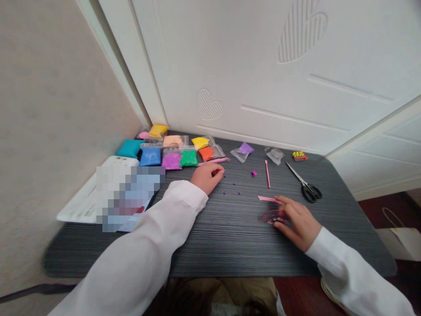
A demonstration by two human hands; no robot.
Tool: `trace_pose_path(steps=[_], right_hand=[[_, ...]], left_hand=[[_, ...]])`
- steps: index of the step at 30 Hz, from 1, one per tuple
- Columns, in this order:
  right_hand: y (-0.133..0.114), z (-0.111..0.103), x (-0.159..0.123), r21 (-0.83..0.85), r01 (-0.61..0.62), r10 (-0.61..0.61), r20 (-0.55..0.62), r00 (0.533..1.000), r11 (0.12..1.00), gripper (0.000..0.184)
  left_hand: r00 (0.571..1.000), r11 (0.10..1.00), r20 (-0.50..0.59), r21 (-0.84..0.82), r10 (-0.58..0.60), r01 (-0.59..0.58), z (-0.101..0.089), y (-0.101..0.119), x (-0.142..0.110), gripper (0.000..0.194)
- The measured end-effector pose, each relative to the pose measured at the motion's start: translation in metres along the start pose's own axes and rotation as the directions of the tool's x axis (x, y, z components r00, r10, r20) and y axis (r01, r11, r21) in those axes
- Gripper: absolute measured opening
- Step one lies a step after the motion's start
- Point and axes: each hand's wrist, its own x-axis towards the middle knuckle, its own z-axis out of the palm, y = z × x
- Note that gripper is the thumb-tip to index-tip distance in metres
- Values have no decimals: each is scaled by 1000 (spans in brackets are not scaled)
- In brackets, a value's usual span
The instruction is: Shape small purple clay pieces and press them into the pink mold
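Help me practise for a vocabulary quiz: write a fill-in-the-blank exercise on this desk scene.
1. The scissors have ____ handles.
2. The hand at the pink strip is the ____ one.
3. The white panel bears two raised, striped ____.
4. The small balls near the left hand are ____ in colour.

Missing words: black; right; hearts; purple
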Motion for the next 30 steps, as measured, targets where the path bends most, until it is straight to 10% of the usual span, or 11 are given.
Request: trace_pose_path(steps=[4, 16, 23, 30], right_hand=[[-14, 8, 7, 83, 38, -36, -24, 999, 996, 14], [48, 15, -7, 343, -155, 214, -141, 967, 926, 13], [-11, -6, 41, 940, -167, 202, 109, 973, 299, 21], [-33, 4, 80, 973, -121, 94, 104, 990, 198, 20]], left_hand=[[1000, 1000, -5, -7, -15, 15, 0, 0, 0, 20], [1000, 1000, 7, -18, -24, 24, 0, 0, 1, 21], [998, 981, 22, -182, -60, 63, -8, 12, -2, 22], [909, 778, 417, -562, -27, 281, -20, 35, -9, 23]])
